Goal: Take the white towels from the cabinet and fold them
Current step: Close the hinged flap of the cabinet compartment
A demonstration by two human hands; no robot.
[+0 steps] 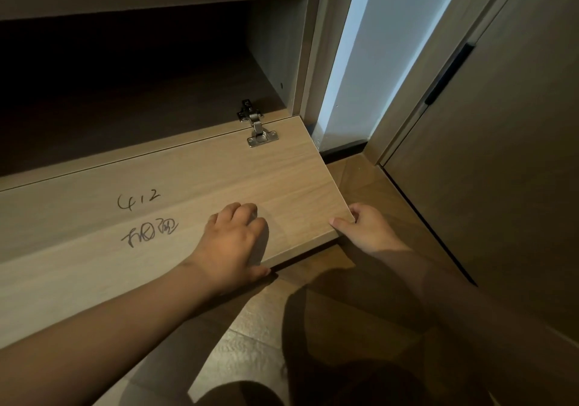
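Note:
A low wooden cabinet stands open, its flap door (194,186) folded down flat toward me, with handwriting on its inner face. My left hand (233,242) rests on the door's top surface, fingers curled, thumb at the front edge. My right hand (363,228) grips the door's near right corner, thumb on top and fingers underneath. The cabinet interior (131,86) is dark and no white towel shows in it.
A metal hinge (255,126) joins the door to the cabinet at the right. A tall closed door (501,155) with a dark recessed handle (449,75) stands on the right. Wood-pattern floor (313,327) lies below, and my knees are at the bottom edge.

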